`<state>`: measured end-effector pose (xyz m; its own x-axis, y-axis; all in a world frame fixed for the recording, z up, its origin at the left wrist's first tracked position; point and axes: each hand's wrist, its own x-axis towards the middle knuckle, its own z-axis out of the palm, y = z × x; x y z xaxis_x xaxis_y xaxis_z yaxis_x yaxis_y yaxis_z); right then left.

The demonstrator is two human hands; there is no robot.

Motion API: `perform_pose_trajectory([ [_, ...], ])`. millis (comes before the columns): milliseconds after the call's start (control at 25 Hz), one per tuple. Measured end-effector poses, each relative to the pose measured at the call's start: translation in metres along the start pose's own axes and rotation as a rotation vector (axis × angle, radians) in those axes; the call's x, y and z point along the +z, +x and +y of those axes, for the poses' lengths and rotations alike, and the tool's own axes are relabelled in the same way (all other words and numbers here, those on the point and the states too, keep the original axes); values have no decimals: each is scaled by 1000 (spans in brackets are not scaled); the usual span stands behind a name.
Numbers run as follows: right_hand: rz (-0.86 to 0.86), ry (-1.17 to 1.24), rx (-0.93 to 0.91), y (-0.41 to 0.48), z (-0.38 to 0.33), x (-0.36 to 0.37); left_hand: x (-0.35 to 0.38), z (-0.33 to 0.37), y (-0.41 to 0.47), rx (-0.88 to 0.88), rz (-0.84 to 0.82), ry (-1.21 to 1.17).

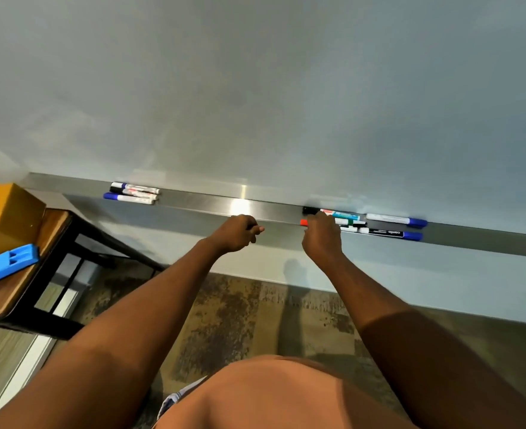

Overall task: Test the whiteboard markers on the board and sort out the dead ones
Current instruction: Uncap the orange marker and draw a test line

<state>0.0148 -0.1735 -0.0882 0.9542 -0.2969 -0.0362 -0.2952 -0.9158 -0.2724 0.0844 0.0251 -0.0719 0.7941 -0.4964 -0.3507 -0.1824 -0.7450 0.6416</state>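
On the tray [212,201] under the board [255,88], the markers lie in two lots, well apart. This looks like the sorting itself: three markers [133,193] are bunched at the tray's left end, and a bigger heap [379,226] sits to the right of its middle, probably the ones not yet tried. Which lot counts as dead cannot be told, since the board above the tray shows no test strokes.

The right hand [320,233] reaches onto the near end of the heap, fingers bent down over a red marker [303,222] whose end pokes out to the left of the knuckles. The fingertips are hidden behind the hand, so whether they have closed on it cannot be told. It is likely the next one to be tested.

The left hand [240,232] hangs just before the tray's front edge near its middle, fingers curled in and thumb out. Whether it holds anything cannot be told. It seems placed to pull a cap.
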Motion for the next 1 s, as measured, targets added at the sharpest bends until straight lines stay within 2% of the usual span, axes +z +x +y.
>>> perform_pose_trajectory([
  [200, -108, -170, -79, 13, 23, -4, 4, 24, 15, 42, -13, 61],
  [480, -107, -213, -113, 20, 23, -16, -7, 58, 26, 127, 71, 113],
  [640, -70, -39, -140, 26, 12, -48, -17, 94, 32, 198, 96, 32],
  [760, 14, 236, -129, 27, 5, -82, -27, 126, 35, 269, 53, -103],
  [920, 261, 605, -151, 26, -1, -136, -48, 170, 29, 327, 154, -532],
  [1000, 408, 725, -166, 21, -5, -162, -56, 194, 20, 375, 129, -749],
])
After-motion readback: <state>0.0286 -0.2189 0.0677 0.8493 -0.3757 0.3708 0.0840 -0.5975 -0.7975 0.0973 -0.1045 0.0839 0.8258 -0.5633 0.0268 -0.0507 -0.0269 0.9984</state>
